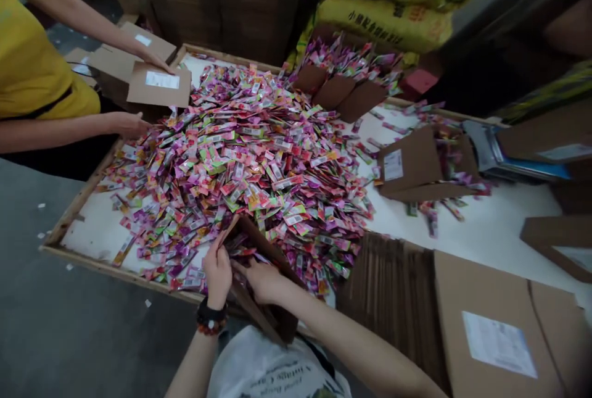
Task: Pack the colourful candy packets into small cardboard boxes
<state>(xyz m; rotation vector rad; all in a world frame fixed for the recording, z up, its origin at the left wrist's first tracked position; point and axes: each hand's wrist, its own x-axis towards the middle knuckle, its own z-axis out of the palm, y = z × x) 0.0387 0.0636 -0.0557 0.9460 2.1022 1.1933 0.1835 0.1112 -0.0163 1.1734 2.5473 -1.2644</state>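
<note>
White and wood-rimmed, the table (87,231) bears a broad heap of packets (259,157). At the heap's near side is an open carton (277,256), its long axis slanting from the heap toward the person's body. The left hand (217,271) grips the carton's left wall near the heap end; the right hand (263,281) dips inside, its fingers too hidden to tell their hold.

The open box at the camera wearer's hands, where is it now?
The box is at the lower middle of the head view, on the near side of the packet pile, with the left hand at its rim and the right hand inside.
</note>
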